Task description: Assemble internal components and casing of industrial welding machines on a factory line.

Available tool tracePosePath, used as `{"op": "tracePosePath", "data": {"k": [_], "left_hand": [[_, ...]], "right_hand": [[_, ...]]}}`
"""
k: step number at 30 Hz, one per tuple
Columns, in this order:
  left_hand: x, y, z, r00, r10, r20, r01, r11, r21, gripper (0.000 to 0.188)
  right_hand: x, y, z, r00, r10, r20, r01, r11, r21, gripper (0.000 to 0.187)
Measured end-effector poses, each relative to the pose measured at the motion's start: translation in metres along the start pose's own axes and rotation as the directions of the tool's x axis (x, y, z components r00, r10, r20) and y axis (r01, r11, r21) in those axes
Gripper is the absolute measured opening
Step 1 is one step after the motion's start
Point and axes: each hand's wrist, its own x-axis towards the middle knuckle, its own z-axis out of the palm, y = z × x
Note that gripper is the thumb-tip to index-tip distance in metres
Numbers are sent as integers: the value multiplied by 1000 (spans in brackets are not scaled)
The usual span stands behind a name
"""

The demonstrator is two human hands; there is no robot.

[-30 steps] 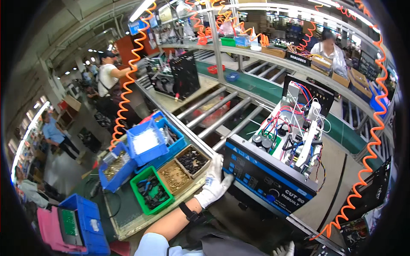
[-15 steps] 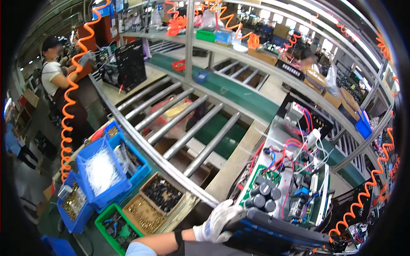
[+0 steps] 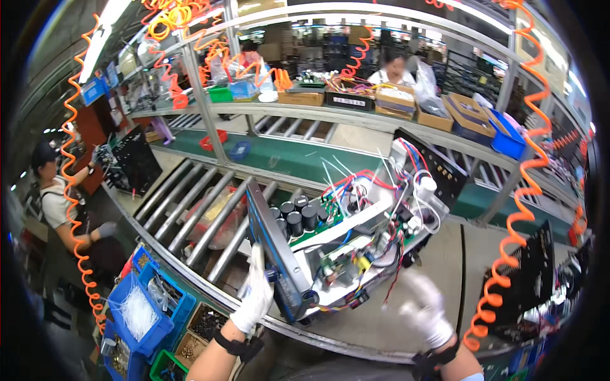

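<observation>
From my remote seat I see the left hand (image 3: 254,293) and right hand (image 3: 427,312) gloved in white, with black wristbands (image 3: 240,345). The front panel (image 3: 268,238) reads to me as black and blue, the circuit board (image 3: 328,222) green, the capacitors (image 3: 294,223) black, the wires (image 3: 419,157) red, blue and white. I also get orange coiled hoses (image 3: 499,279) and a green belt (image 3: 298,157).

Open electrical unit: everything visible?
The open electrical unit sits diagonally on the pale work surface, insides exposed. A dark front panel faces left; a black rear panel stands at the far right. Between: metal-looking chassis, green circuit board, black cylinders, red, blue and white wires. The left hand touches the front panel.
</observation>
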Motion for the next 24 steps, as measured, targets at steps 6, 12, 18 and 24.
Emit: {"op": "tracePosePath", "data": {"k": [6,12,18,24], "left_hand": [[-51,69,-29,742,-611,277,662,733,-156,55],[-93,142,-55,680,-637,362,595,769,234,58],[-174,202,-91,483,-753,447,658,649,381,68],[-277,205,-128,275,-895,351,831,405,382,64]], "right_hand": [[86,110,-125,869,291,-399,-259,957,134,68],[156,220,-121,933,247,-261,-250,968,23,58],[171,307,-144,941,242,-238,-261,964,-51,15],[110,325,-172,977,-72,-199,-9,927,-376,49]]}}
